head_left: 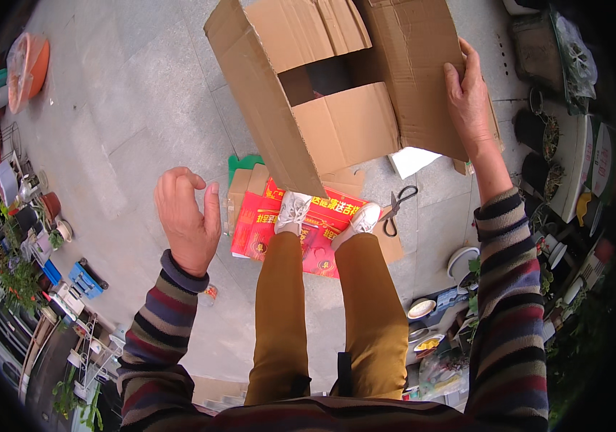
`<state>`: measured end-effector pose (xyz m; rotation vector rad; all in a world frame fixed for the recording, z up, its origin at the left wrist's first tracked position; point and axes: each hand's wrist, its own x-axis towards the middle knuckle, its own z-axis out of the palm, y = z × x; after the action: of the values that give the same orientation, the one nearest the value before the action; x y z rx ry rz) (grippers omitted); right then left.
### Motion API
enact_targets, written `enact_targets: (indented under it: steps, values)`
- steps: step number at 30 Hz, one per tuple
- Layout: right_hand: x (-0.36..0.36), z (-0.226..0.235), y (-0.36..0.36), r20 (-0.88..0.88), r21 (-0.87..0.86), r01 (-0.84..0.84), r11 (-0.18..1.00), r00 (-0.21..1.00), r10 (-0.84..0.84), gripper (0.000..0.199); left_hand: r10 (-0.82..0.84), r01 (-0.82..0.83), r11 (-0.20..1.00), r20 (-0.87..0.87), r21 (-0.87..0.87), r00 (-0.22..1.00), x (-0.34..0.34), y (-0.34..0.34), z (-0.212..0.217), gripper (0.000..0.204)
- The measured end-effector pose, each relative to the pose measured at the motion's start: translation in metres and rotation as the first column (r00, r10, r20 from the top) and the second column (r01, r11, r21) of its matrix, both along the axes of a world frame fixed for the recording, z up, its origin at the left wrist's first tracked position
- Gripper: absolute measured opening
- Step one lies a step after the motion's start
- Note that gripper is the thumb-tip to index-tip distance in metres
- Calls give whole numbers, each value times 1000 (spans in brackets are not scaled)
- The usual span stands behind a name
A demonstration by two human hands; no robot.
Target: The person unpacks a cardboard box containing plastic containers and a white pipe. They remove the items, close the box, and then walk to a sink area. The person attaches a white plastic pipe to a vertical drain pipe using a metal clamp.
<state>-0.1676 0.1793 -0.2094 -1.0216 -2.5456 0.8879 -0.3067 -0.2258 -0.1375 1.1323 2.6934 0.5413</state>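
Observation:
A large brown cardboard box [344, 122] is in front of me with its top flaps spread and a dark gap between them. My right hand [469, 97] grips the outer edge of its right flap, thumb on the inner face and fingers behind. My left hand [188, 219] hovers left of the box, apart from it, with fingers loosely bent, thumb held away and nothing in it. Under my white shoes lie flattened red printed cardboard sheets [254, 234]. Black-handled scissors [394, 209] lie beside my right shoe. What the box contains is mostly hidden.
An orange tub [38, 68] stands at the far left, with potted plants [16, 281] and a blue crate [85, 279] nearer. Dark pots [536, 129] line the right side, and white bowls [423, 309] sit lower right. A white sheet [414, 163] lies beside the box.

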Motion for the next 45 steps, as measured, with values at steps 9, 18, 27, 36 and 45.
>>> enact_targets:
  steps: [9,18,27,36,45]
  values:
    - [-26,19,-28,234,571,-349,743,937,261,61,-605,606,795,55,-22,795,-6,143,-38,42]
    - [-62,-31,-109,528,343,-783,519,617,583,40,-563,564,826,73,12,823,-6,100,-19,16]
    - [-64,22,-128,460,79,-881,466,447,767,13,-82,141,971,286,-194,955,-17,13,-2,42]
    - [82,51,-158,222,-98,-857,505,476,851,3,231,-124,880,184,-459,955,-53,84,-54,99]
    - [114,46,-176,193,-186,-792,581,550,812,3,-255,6,859,-416,-513,873,-51,150,-104,122]
